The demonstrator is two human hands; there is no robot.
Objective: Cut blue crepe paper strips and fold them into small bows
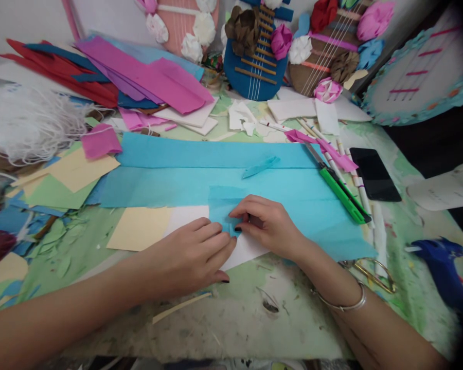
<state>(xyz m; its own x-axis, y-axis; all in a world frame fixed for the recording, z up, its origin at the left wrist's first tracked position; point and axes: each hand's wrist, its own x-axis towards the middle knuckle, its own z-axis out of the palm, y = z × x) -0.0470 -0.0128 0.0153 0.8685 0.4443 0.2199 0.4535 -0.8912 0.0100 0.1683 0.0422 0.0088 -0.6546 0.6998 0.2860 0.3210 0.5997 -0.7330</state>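
Note:
A small piece of light blue tissue paper point(224, 210) lies folded on a white sheet point(247, 247) near the table's front. My left hand point(195, 252) pinches its lower corner with fingers together. My right hand point(268, 223) presses on the same piece from the right, fingers curled onto it. A silver bangle point(345, 303) circles my right wrist. Behind the hands spreads a long blue tissue sheet point(216, 169) with a small blue scrap point(260, 167) on top.
A green utility knife point(341, 190), pens, a black phone point(374, 174) and scissors point(370, 275) lie to the right. A blue glue gun point(443, 267) sits far right. Pink, red and yellow paper piles point(139, 77) and white shreds point(27, 121) fill the left. Decorated paper guitars point(260, 51) stand behind.

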